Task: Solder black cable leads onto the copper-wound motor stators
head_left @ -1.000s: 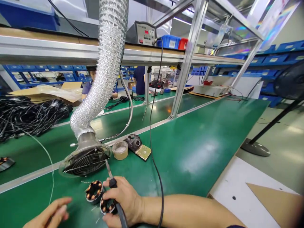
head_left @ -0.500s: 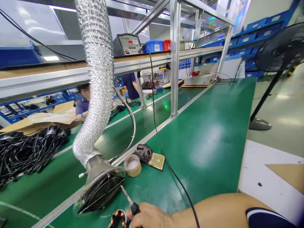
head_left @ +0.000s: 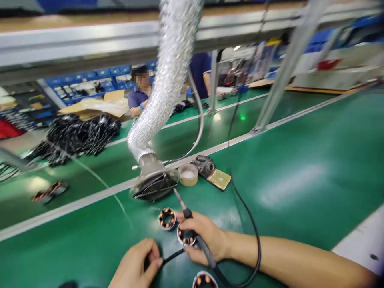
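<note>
My right hand (head_left: 211, 236) is closed round a soldering iron (head_left: 187, 213), its tip pointing up and left toward the fume hood. Fingers of the same hand also touch a ring-shaped motor stator (head_left: 186, 236) with copper windings. My left hand (head_left: 138, 264) pinches a black cable (head_left: 174, 255) that runs to the edge of that stator; whether it is joined there I cannot tell. Just behind, a second copper-wound stator (head_left: 167, 219) rests on the green bench. A third stator (head_left: 205, 281) is cut off by the bottom edge.
A fume hood (head_left: 154, 186) on a silver duct (head_left: 168, 84) hangs ahead. Beside it sit a round pot (head_left: 188, 175) and an iron stand with sponge (head_left: 220, 179). Two stators (head_left: 49, 192) and a black cable heap (head_left: 81, 138) lie left. Across the bench is a person (head_left: 139, 94).
The view has swung left and down. My left hand, with the black cable, has come into view. More stators now show, and my right hand still holds the soldering iron.
</note>
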A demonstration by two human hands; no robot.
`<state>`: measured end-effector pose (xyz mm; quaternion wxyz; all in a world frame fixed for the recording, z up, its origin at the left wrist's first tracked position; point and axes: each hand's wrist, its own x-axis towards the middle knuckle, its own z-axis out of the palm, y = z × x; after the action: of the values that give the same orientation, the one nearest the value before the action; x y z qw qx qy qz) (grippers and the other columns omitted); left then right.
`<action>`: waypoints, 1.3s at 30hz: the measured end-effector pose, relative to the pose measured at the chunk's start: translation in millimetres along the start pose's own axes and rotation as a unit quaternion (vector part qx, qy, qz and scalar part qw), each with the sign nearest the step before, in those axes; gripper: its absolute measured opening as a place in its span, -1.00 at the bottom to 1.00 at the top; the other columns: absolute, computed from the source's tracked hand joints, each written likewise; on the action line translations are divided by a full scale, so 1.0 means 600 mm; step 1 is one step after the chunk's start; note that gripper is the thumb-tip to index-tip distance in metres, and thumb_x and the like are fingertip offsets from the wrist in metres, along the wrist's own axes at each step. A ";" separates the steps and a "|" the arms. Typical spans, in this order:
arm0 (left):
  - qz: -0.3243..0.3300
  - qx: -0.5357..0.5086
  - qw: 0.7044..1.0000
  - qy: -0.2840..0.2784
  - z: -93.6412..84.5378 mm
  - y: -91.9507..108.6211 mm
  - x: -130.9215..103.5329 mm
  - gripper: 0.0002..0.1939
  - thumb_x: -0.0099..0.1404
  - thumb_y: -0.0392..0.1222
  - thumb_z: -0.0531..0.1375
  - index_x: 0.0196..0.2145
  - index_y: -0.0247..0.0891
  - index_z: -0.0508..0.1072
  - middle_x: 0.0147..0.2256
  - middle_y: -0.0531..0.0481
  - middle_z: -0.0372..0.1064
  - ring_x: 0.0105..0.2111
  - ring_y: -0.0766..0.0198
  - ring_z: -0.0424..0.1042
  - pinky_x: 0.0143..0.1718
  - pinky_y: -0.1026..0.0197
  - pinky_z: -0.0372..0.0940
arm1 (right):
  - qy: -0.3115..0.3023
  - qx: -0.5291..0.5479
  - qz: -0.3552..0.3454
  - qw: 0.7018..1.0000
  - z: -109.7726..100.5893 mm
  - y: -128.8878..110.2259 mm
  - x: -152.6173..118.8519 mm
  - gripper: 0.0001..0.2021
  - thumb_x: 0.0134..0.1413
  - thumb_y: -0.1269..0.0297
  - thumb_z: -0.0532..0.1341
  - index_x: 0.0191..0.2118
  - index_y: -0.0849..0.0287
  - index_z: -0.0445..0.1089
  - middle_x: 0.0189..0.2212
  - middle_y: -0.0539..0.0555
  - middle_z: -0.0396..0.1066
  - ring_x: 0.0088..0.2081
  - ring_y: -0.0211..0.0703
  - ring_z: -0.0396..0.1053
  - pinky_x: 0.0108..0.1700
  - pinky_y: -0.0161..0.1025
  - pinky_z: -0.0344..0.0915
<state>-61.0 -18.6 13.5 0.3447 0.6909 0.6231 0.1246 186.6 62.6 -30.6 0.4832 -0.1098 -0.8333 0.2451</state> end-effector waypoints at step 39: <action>0.006 -0.522 0.849 -0.081 0.054 0.073 -0.009 -0.55 0.32 0.22 0.10 -0.42 -0.25 0.23 -0.69 0.19 0.10 -0.73 0.50 -0.15 -0.69 0.36 -0.21 | 0.116 0.042 0.074 0.990 0.027 -0.101 0.065 -0.65 -0.02 0.48 0.18 -0.06 0.12 0.24 -0.40 -0.01 0.39 -0.39 -0.21 0.36 -0.30 -0.26 0.37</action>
<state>-8.9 -33.5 18.9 0.7030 0.4203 0.4320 0.3776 156.1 22.1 23.5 0.5615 -0.1784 -0.7501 0.3005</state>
